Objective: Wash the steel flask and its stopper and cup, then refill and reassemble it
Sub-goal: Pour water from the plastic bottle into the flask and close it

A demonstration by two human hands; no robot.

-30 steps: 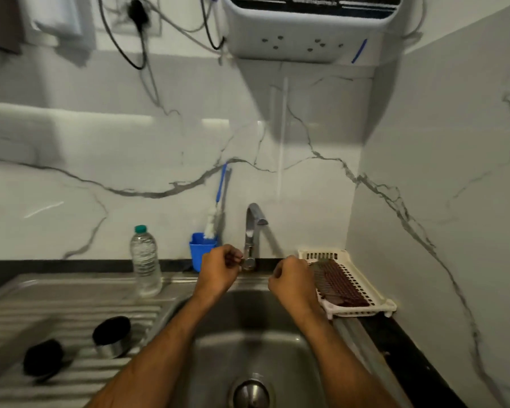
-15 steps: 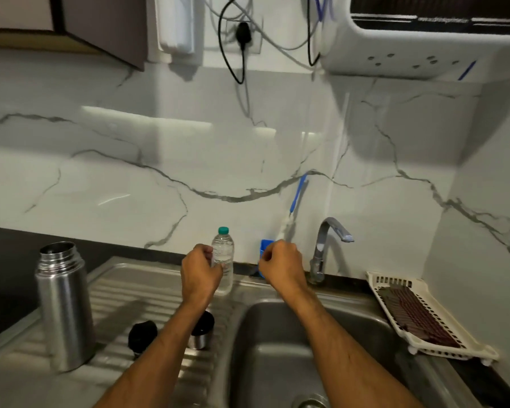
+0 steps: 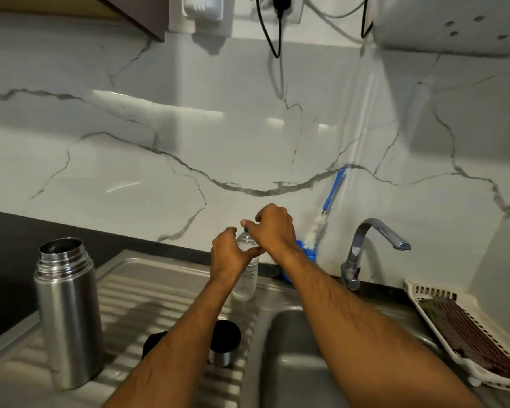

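Observation:
The steel flask stands open and upright at the left of the ribbed draining board. Its steel cup sits on the board near the basin, and the black stopper lies beside it, partly hidden by my left forearm. A clear plastic water bottle with a green cap stands at the back of the board. My left hand grips the bottle's upper body. My right hand pinches the cap on top.
The steel sink basin lies below my right arm, with the tap behind it. A blue holder with a bottle brush stands by the wall. A white rack with a dark pad sits at the right.
My view swung left, bringing the flask into sight. Both hands moved from the tap to the plastic bottle; the left now grips it and the right is on its cap.

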